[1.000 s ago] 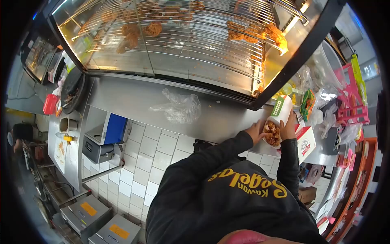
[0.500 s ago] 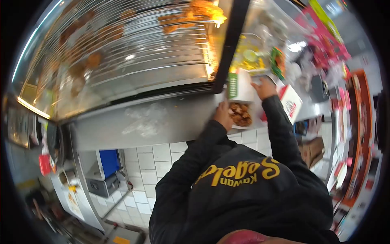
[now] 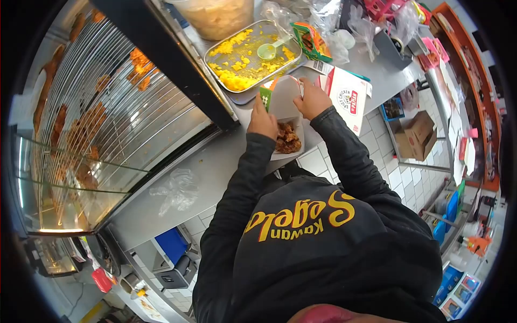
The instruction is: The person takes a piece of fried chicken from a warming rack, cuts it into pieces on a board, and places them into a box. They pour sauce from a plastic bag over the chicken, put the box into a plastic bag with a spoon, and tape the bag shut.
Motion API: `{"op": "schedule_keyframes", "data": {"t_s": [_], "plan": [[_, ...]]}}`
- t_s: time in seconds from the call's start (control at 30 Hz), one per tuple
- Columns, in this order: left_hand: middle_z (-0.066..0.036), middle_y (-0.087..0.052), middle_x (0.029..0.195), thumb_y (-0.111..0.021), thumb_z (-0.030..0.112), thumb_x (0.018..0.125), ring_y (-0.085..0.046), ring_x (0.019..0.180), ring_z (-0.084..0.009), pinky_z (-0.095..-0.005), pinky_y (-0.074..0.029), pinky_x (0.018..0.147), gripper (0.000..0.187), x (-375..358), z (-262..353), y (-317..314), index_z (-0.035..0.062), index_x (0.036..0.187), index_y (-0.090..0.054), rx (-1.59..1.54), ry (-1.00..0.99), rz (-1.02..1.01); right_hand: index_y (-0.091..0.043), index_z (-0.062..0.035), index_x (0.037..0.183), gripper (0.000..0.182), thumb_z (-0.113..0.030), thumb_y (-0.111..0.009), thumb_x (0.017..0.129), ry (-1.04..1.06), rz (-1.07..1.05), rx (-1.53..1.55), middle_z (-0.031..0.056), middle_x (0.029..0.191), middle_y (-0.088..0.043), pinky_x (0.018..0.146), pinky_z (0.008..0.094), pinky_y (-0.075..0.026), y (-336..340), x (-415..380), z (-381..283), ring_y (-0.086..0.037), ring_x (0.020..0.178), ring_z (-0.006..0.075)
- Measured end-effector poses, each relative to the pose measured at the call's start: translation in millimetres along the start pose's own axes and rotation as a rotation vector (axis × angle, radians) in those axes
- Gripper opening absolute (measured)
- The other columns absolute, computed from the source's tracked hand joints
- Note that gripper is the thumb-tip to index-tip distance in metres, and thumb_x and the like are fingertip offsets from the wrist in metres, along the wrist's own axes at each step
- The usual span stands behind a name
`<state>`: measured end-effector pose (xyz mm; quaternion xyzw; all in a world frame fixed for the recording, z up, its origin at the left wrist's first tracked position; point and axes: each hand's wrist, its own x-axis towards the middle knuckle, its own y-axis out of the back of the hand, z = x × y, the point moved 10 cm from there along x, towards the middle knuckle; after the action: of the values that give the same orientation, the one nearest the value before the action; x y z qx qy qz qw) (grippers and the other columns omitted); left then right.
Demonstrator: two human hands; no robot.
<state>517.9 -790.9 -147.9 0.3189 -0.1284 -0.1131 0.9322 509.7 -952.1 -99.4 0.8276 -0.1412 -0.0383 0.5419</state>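
An open paper food box [image 3: 295,145] rests on the counter's edge, with browned fried pieces [image 3: 288,138] inside and its lid [image 3: 285,98] raised. My left hand [image 3: 262,121] is at the left side of the box, its fingers closed on the lid's green-patterned edge. On the other side, my right hand [image 3: 313,99] pinches the lid's right edge. Just beyond the box lies a metal tray [image 3: 249,56] with yellow food bits and a pale green scoop [image 3: 266,51]. White printed cartons [image 3: 344,96] lie right of my right hand.
A glass display case [image 3: 102,129] with wire racks and fried food stands left. Crumpled clear plastic [image 3: 177,189] lies on the steel counter [image 3: 145,218]. A tub [image 3: 215,19] is behind the tray; a dark box [image 3: 392,51] sits at right.
The view has turned right, so the display case sits farther left and the tray shows fully. My right hand has closed on the lid, and my left hand has moved up along the box.
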Motion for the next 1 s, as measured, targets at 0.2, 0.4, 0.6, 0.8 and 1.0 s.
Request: {"op": "schedule_keyframes", "data": {"t_s": [0.2, 0.4, 0.6, 0.8, 1.0], "plan": [[-0.016, -0.049, 0.090, -0.047, 0.006, 0.088, -0.051, 0.076, -0.0284, -0.0361, -0.044, 0.063, 0.054, -53, 7, 35, 0.0127, 0.139, -0.030, 0.155, -0.009, 0.004, -0.040, -0.0040, 0.127, 0.043, -0.004, -0.041, 0.085, -0.180, -0.336, 0.602, 0.0139, 0.073, -0.063, 0.052, 0.0303, -0.052, 3, -57, -3, -0.065, 0.064, 0.0173], [-0.003, -0.054, 0.097, -0.042, 0.014, 0.094, -0.056, 0.086, -0.0157, -0.0283, -0.052, 0.057, 0.048, -118, -52, -2, 0.0216, 0.140, -0.028, -0.938, 0.758, -0.228, -0.044, -0.0067, 0.127, 0.035, -0.007, -0.035, 0.093, -0.466, -0.572, 1.502, 0.0116, 0.101, -0.058, 0.074, 0.0318, -0.054, -27, -118, 2, -0.061, 0.092, 0.0179], [-0.011, -0.049, 0.122, -0.049, 0.016, 0.091, -0.053, 0.107, -0.0267, -0.0442, -0.054, 0.072, 0.055, -178, -89, -15, 0.0193, 0.138, -0.019, -1.422, 0.915, -0.231, -0.059, -0.0058, 0.113, 0.027, -0.015, -0.057, 0.088, -0.492, -0.668, 1.412, 0.0063, 0.113, -0.057, 0.085, 0.0256, -0.045, -54, -143, 18, -0.056, 0.095, 0.0117], [-0.018, -0.043, 0.124, -0.061, 0.016, 0.085, -0.051, 0.109, -0.0292, -0.0521, -0.048, 0.079, 0.079, -184, -105, -37, 0.0219, 0.138, -0.002, -1.046, 0.755, -0.250, -0.067, -0.0084, 0.098, 0.018, -0.011, -0.065, 0.081, -0.206, -0.469, 1.200, 0.0022, 0.093, -0.058, 0.078, 0.0229, -0.043, -77, -142, 28, -0.054, 0.084, 0.0098], [-0.024, -0.042, 0.123, -0.065, 0.015, 0.081, -0.048, 0.110, -0.0304, -0.0458, -0.042, 0.089, 0.085, -138, -64, 18, 0.0123, 0.140, -0.003, -0.383, 0.445, -0.185, -0.069, -0.0080, 0.091, 0.015, -0.011, -0.069, 0.077, -0.137, -0.409, 1.174, 0.0025, 0.086, -0.052, 0.073, 0.0237, -0.042, -68, -123, 26, -0.051, 0.083, 0.0108]]}}
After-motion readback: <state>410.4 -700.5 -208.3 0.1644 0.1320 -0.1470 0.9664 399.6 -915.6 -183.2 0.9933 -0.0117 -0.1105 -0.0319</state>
